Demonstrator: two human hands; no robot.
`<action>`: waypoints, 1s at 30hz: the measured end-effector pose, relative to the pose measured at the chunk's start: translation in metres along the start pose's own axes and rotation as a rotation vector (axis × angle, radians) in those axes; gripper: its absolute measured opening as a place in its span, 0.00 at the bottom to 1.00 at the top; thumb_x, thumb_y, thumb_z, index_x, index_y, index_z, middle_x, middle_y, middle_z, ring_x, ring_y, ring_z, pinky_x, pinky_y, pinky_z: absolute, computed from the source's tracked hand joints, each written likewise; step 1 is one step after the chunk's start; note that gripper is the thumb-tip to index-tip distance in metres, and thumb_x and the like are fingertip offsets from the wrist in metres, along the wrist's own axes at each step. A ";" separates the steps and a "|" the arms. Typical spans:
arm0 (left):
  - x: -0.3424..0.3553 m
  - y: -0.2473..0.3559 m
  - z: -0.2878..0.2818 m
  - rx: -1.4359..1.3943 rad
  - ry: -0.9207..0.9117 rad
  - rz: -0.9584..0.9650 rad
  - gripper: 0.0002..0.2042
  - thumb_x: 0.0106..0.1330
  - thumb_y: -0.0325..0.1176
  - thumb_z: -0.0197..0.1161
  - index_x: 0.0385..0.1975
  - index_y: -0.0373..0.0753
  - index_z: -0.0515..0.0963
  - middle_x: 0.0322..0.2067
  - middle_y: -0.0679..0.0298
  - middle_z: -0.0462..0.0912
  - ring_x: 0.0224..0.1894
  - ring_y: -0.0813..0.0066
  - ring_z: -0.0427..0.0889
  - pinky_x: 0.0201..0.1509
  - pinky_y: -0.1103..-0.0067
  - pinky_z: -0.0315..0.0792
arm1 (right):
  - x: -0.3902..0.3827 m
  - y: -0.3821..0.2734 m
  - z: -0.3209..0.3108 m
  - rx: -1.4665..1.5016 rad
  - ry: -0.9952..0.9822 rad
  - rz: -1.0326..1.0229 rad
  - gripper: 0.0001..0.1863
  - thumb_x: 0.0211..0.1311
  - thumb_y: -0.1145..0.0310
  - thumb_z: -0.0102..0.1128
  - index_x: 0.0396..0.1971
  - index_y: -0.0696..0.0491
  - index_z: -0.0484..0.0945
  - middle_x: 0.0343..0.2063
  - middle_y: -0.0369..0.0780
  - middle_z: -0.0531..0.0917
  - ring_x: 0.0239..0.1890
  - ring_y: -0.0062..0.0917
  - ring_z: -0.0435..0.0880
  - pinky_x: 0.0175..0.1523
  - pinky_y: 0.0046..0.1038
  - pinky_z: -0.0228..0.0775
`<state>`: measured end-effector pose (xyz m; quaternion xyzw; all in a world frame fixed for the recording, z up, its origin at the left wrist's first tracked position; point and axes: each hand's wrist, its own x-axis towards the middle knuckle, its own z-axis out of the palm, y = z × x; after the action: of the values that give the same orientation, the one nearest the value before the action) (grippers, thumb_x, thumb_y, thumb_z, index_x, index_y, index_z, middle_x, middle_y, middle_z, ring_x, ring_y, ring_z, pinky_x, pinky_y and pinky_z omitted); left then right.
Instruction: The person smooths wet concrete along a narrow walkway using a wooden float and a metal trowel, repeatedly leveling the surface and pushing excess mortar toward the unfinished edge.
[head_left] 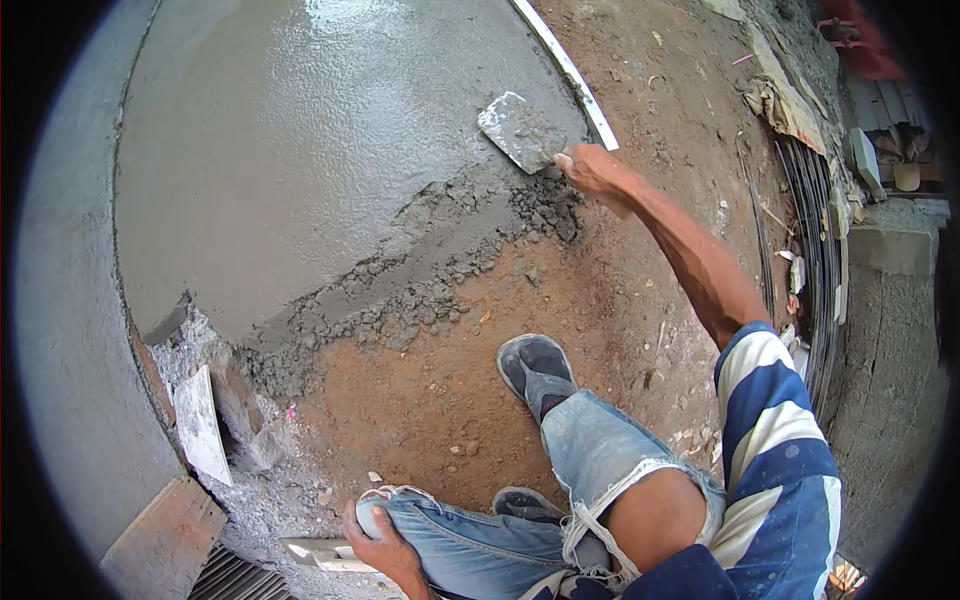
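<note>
My right hand grips a square steel trowel, its blade, smeared with mortar, at the right edge of the wet grey concrete. A crumbly band of concrete runs below the trowel along the ragged lower edge of the smooth surface, bordering brown soil. A thin white strip lines the concrete's right side. My left hand is wrapped over my bent left knee in torn jeans.
A hardened concrete ledge borders the left, with a pale board and wooden plank near it. Dark rods, rubble and a concrete step lie at the right. My shoe stands on the soil.
</note>
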<state>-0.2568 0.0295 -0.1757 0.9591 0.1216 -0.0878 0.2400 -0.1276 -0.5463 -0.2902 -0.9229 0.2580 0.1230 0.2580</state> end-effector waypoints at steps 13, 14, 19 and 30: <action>0.006 0.000 0.001 0.032 -0.037 0.008 0.24 0.67 0.41 0.58 0.54 0.26 0.72 0.54 0.44 0.74 0.58 0.49 0.70 0.66 0.64 0.58 | -0.098 0.044 0.023 0.194 -0.035 0.370 0.28 0.71 0.50 0.43 0.29 0.63 0.75 0.19 0.49 0.78 0.20 0.36 0.79 0.24 0.40 0.70; 0.006 -0.002 0.002 0.010 -0.038 -0.003 0.24 0.67 0.41 0.58 0.54 0.26 0.72 0.54 0.44 0.74 0.58 0.49 0.70 0.66 0.64 0.58 | -0.110 0.034 0.025 0.451 -0.044 0.479 0.26 0.71 0.49 0.42 0.30 0.60 0.73 0.19 0.45 0.77 0.19 0.33 0.78 0.23 0.37 0.71; 0.011 0.002 0.011 0.047 -0.070 0.068 0.24 0.67 0.41 0.58 0.54 0.26 0.72 0.53 0.44 0.75 0.57 0.49 0.71 0.66 0.64 0.58 | -0.138 0.012 0.080 1.408 0.077 0.724 0.21 0.71 0.47 0.44 0.31 0.52 0.68 0.19 0.37 0.72 0.14 0.23 0.70 0.18 0.28 0.68; 0.013 -0.015 0.007 0.017 -0.082 0.047 0.24 0.67 0.41 0.58 0.54 0.25 0.71 0.53 0.44 0.75 0.57 0.49 0.72 0.64 0.64 0.60 | -0.083 -0.080 0.141 2.151 0.029 0.634 0.19 0.72 0.47 0.40 0.32 0.49 0.64 0.19 0.35 0.70 0.17 0.23 0.70 0.23 0.30 0.69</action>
<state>-0.2492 0.0411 -0.1910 0.9594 0.0883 -0.1222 0.2385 -0.1671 -0.3766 -0.3453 -0.1139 0.4563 -0.1144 0.8751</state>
